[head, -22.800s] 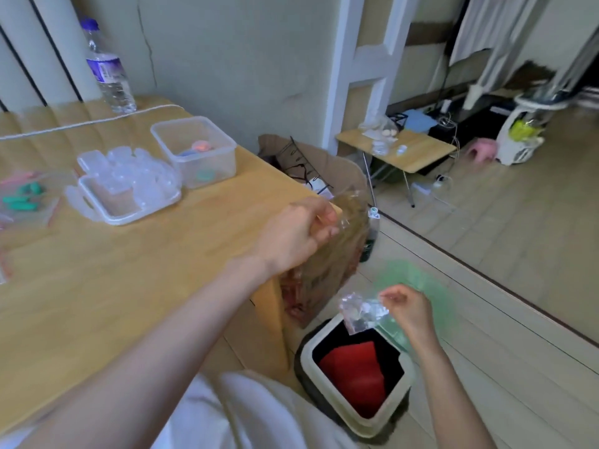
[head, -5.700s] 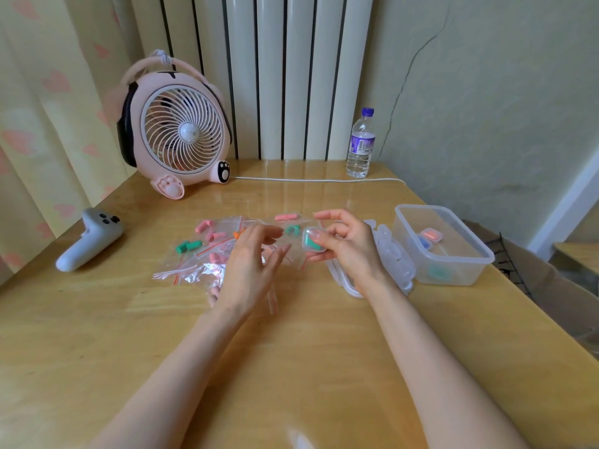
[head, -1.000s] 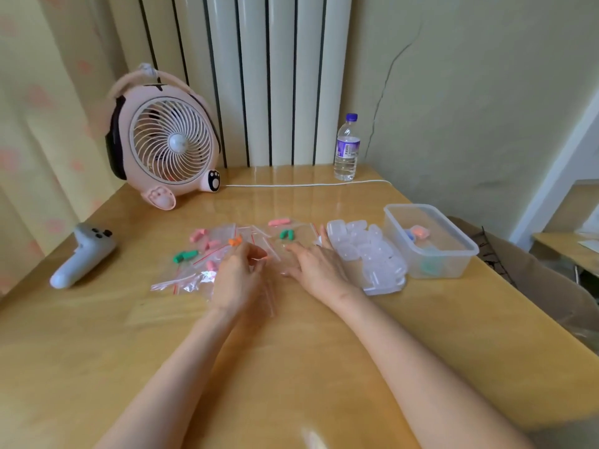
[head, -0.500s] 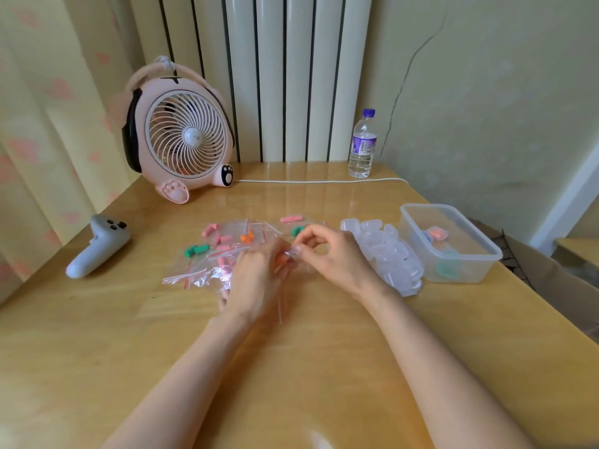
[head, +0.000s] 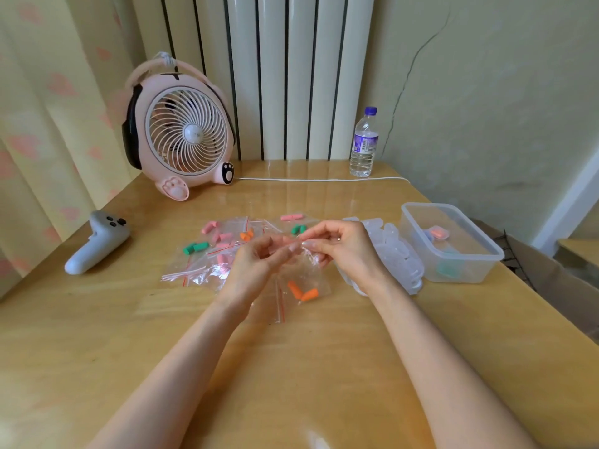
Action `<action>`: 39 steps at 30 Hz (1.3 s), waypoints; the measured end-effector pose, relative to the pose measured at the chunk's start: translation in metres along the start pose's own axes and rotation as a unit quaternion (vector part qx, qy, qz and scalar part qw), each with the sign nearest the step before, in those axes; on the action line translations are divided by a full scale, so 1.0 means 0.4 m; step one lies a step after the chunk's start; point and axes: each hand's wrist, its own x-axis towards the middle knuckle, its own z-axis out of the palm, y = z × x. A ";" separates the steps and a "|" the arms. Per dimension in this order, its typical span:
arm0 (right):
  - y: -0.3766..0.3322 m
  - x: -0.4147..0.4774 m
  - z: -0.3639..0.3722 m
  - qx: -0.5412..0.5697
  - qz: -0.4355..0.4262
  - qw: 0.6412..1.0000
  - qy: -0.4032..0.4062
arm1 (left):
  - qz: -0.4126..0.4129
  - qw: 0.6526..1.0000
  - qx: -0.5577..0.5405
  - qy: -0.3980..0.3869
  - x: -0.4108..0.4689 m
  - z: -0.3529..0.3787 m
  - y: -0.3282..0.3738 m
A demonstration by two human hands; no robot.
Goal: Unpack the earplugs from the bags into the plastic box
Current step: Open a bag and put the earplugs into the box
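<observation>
While I worked at the top edge of a small clear bag (head: 309, 275), my left hand (head: 251, 270) pinched that edge between thumb and fingertips. My right hand (head: 348, 251) pinched it from the other side with its fingers curled. The two hands met close together above the surface (head: 291, 367). Whether the seal was parted I could not tell. Two orange earplugs (head: 299, 291) lay at the bottom of the bag, which hung down towards the surface below my hands.

Just behind and to the left of my left hand lay the other bags (head: 197, 273), clear with red seal strips, overlapping in a loose pile. Green earplugs (head: 195, 247), pink earplugs (head: 210, 227) and another orange pair (head: 247, 235) showed through them. One more green pair (head: 299, 229) sat just beyond my fingers.

To the right of my right hand was a heap of small clear cases (head: 400, 251). Beside that stood the plastic box (head: 486, 254), lidless, near the right edge of the surface. Inside it were a case with something pink (head: 439, 233) and another with something green (head: 449, 270).

Farther off, a grey controller (head: 97, 244) lay at the left. A pink fan (head: 181, 137) stood at the back with its white cable (head: 324, 180) running along the surface to the right. A water bottle (head: 363, 144) stood upright by the radiator (head: 291, 76).
</observation>
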 end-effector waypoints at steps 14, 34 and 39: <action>-0.012 -0.007 0.008 0.007 -0.010 0.998 -0.060 | -0.007 1.000 0.014 0.020 -0.004 -0.010 0.008; 0.000 -0.006 0.013 -0.041 -0.019 0.996 -0.073 | 0.027 0.999 0.025 0.032 0.007 -0.010 -0.003; 0.000 -0.001 -0.008 -0.046 -0.015 0.998 -0.043 | 0.098 0.994 0.057 0.000 0.008 -0.015 0.000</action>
